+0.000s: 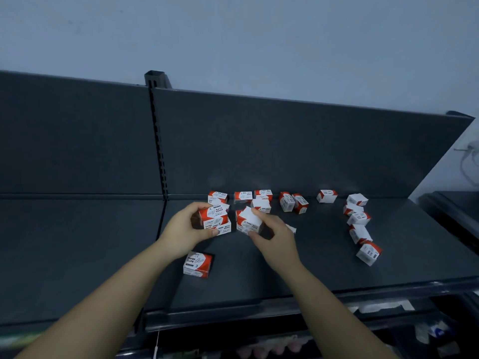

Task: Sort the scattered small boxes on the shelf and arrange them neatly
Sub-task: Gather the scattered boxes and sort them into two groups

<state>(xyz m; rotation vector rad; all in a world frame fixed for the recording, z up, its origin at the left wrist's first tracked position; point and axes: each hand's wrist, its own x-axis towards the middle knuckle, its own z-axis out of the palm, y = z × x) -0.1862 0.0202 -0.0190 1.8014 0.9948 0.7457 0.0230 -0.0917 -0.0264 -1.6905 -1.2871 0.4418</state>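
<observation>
Dark shelf (324, 255): one box (291, 228) (mostly) behind right hand (274, 239).

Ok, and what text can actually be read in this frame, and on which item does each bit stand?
"PAPER CLIPS" and "3": lone box near the shelf front edge.
"PAPER CLIPS": top box gripped by the left hand.
"PAPER CLIPS" and "3": lower box beneath it.
Script line on these three: blurred.
White box in the right hand and the remaining boxes: print too small to read.
</observation>
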